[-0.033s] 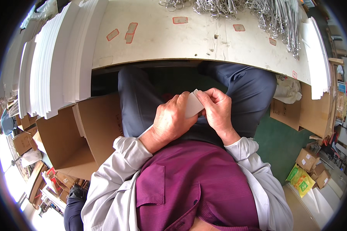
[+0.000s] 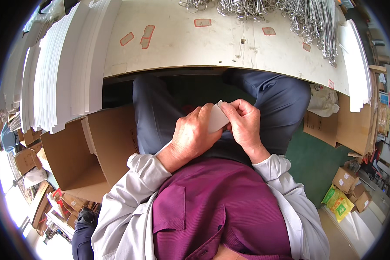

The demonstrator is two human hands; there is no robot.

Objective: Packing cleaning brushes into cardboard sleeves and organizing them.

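Observation:
Above my lap, both hands hold a white folded card piece [image 2: 218,119] with smooth flat faces. My left hand [image 2: 196,132] wraps around it, the fingers closed over its side. A white edge also shows beside my left wrist, so the piece seems to run back under that forearm. At its far end, my right hand [image 2: 243,123] pinches the corner between thumb and curled fingers. Most of the piece is hidden behind my hands, and its full shape cannot be made out.
A worn pale table [image 2: 182,47] lies ahead, with bunches of thin looped metal rods [image 2: 310,26] at its far right. Stacked white card pieces [image 2: 63,69] stand at left, more [image 2: 355,65] at right. An open cardboard box [image 2: 73,160] sits beside my left leg.

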